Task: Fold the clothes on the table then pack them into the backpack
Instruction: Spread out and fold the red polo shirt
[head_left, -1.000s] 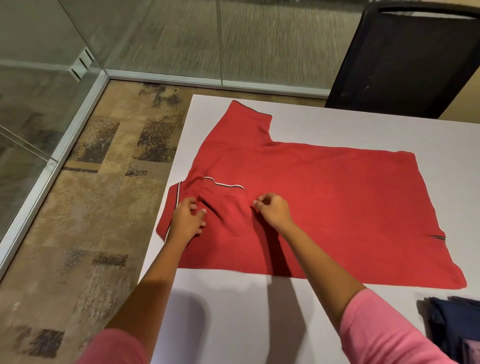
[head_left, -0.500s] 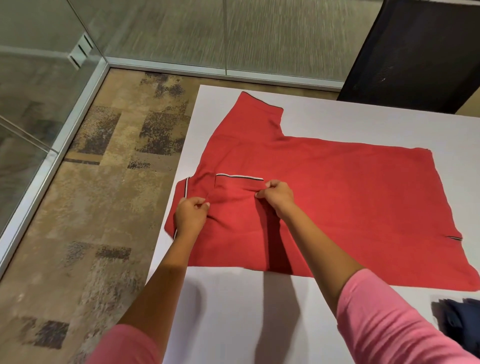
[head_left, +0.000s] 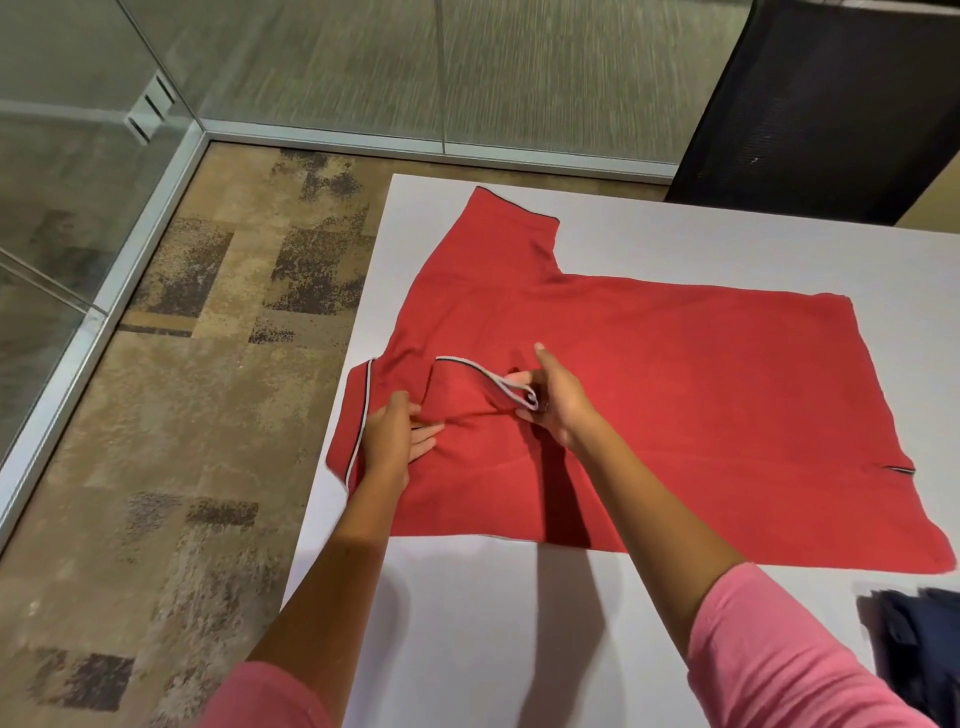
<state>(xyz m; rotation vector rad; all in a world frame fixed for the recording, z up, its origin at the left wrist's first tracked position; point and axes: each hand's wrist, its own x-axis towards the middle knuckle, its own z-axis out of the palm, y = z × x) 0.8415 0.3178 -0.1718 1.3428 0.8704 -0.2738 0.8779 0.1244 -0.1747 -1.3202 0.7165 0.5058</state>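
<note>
1. Red knit polo shirt (head_left: 675, 405) with striped trim lies spread flat on the white table (head_left: 493, 623), its collar end at the table's left edge and its hem toward the table's right side.
2. My right hand (head_left: 556, 400) pinches the white-trimmed cuff of the near short sleeve (head_left: 467, 395), fingers curled round the lifted edge, with the sleeve turned in over the shirt's body.
3. My left hand (head_left: 395, 441) rests on the cloth beside the trimmed collar (head_left: 363, 415), fingers fairly straight and pressing the fabric down, holding nothing.
4. The far sleeve (head_left: 498, 234) lies stretched out toward the table's back edge, not yet folded.
5. A dark navy garment (head_left: 919, 649) sits at the table's near right corner; I cannot tell whether it is folded.
6. No backpack shows anywhere.
7. I judge the work is early: this shirt has one sleeve being tucked, with the other sleeve, the body folds and all the packing left.
</note>
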